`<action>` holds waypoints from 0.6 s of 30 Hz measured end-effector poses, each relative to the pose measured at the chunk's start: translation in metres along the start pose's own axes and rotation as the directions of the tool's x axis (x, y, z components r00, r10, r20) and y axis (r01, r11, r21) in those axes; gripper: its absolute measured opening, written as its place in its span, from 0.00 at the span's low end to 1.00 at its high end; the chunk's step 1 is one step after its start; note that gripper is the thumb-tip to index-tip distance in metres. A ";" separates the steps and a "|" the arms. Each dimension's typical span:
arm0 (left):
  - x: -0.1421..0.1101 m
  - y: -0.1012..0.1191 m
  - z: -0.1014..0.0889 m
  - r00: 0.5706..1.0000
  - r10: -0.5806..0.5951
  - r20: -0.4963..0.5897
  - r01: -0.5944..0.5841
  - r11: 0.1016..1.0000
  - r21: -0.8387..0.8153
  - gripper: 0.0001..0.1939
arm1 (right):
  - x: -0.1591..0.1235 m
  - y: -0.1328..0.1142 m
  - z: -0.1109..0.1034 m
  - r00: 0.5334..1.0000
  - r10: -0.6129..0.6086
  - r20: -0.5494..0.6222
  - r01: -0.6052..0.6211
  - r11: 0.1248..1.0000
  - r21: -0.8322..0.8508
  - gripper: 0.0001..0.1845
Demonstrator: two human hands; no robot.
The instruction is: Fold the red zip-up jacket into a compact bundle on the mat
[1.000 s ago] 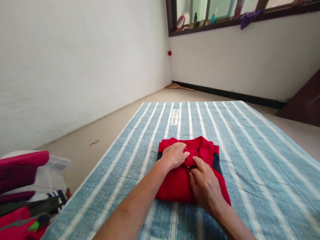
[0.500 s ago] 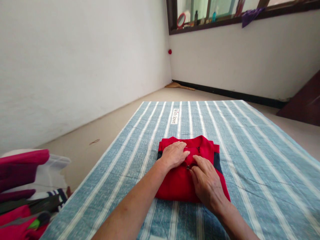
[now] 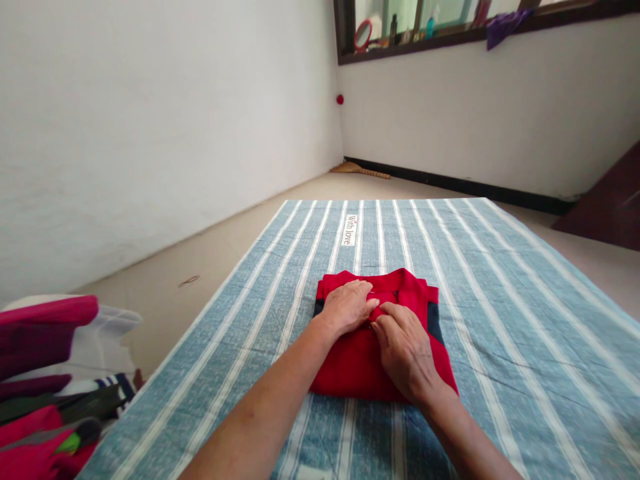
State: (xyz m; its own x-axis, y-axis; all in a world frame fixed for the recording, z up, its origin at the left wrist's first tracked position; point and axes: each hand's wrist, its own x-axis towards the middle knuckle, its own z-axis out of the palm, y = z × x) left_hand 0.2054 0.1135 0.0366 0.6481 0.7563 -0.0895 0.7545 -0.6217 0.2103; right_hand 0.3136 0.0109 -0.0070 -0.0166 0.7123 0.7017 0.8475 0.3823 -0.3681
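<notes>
A folded red garment (image 3: 350, 367) with a dark blue side panel (image 3: 434, 323) lies in the middle of a blue-and-white striped cloth (image 3: 500, 320). My left hand (image 3: 347, 307) rests flat on the garment's upper left part, fingers laid together and pointing right. My right hand (image 3: 405, 350) lies on the garment just right of it. Its fingers are bent, and their tips pinch the red fabric at the middle, touching the left fingertips. The collar edge shows beyond both hands.
The striped cloth carries a small "With love" label (image 3: 350, 230) at its far end. A pile of folded clothes (image 3: 45, 393), magenta, red and striped, sits at the left. Bare floor, white walls, a broom (image 3: 360, 171) in the corner and a dark board (image 3: 607, 200) at right.
My right hand has slid up the garment to meet the left fingertips and now covers the small dark button seen earlier. The left hand has stayed in place.
</notes>
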 end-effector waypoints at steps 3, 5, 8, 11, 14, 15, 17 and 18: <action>-0.001 0.001 -0.002 1.000 0.006 0.002 -0.006 1.000 0.002 0.13 | 0.003 0.000 0.001 1.000 0.025 0.001 -0.025 1.000 0.010 0.11; -0.001 0.002 -0.003 1.000 0.001 0.009 -0.001 1.000 0.007 0.13 | 0.005 0.002 0.000 0.999 0.051 0.009 -0.051 0.998 0.037 0.11; -0.001 0.003 -0.004 1.000 -0.011 0.015 0.011 1.000 0.020 0.12 | 0.007 0.006 -0.004 0.995 0.086 0.045 -0.091 0.990 0.107 0.11; -0.001 0.003 -0.003 1.000 -0.002 0.011 0.002 1.000 0.023 0.11 | 0.007 0.010 -0.009 0.995 0.082 0.060 -0.089 0.986 0.141 0.11; -0.001 0.003 -0.003 1.000 0.001 0.007 -0.001 1.000 0.021 0.12 | 0.006 0.009 -0.015 0.997 0.030 0.072 -0.041 0.986 0.163 0.10; -0.001 0.003 -0.003 1.000 -0.002 0.008 0.002 1.000 0.021 0.12 | 0.006 0.008 -0.018 0.997 0.004 0.075 -0.016 0.985 0.171 0.10; -0.002 0.003 -0.003 1.000 -0.010 0.010 0.010 1.000 0.021 0.12 | 0.005 0.006 -0.023 0.995 -0.056 0.081 0.040 0.983 0.182 0.09; -0.002 0.004 -0.003 1.000 -0.015 0.012 0.015 1.000 0.021 0.12 | 0.004 0.006 -0.025 0.992 -0.085 0.089 0.067 0.981 0.184 0.09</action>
State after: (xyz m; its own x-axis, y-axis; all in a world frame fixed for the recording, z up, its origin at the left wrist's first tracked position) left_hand 0.2068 0.1104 0.0404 0.6378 0.7631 -0.1043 0.7661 -0.6146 0.1880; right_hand 0.3316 0.0013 0.0094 -0.1355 0.7268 0.6734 0.7327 0.5310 -0.4257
